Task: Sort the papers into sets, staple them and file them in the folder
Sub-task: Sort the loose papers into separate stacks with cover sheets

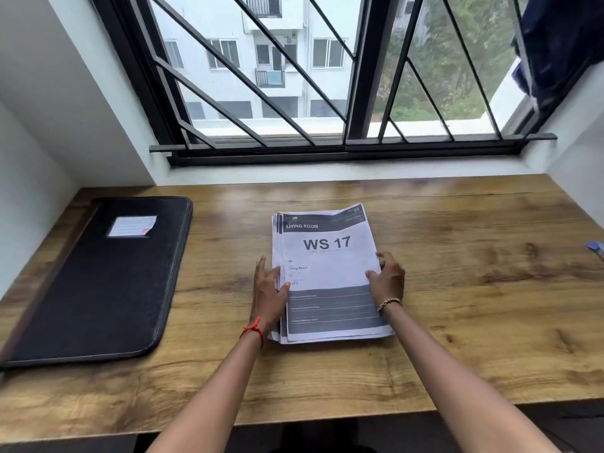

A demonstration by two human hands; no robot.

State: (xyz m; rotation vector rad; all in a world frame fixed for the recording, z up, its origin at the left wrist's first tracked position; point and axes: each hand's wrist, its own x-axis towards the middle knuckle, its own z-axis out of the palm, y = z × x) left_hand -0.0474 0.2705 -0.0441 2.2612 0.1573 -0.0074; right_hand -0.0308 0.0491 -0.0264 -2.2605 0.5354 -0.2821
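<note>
1. The paper stack [327, 256] lies flat on the tabletop [457, 289]. Its top sheet reads "WS 17" and "Living Room". The sheet edges fan out unevenly along the stack's left and near sides.
2. The left hand [269, 289] lies against the stack's left edge with its grip apart: the fingers are fairly straight along the side and the thumb is on the top sheet. The right hand [389, 279] has its grip clamped on the stack's right edge, fingers curled at the side and thumb on top.
3. The black folder [98, 282] lies closed, well to the left of the stack. A small blue object [596, 248] far to the stack's right is cut off by the frame, so I cannot tell whether it is a stapler.
4. Nothing looks sorted yet, and the lower sheets' headings are hidden. Lifting the loose stack by its sides alone could let it sag and slide apart, mixing the sets.
5. Stapling a set while it is this fanned could miss the offset pages, and hard squaring could crease the corners.
</note>
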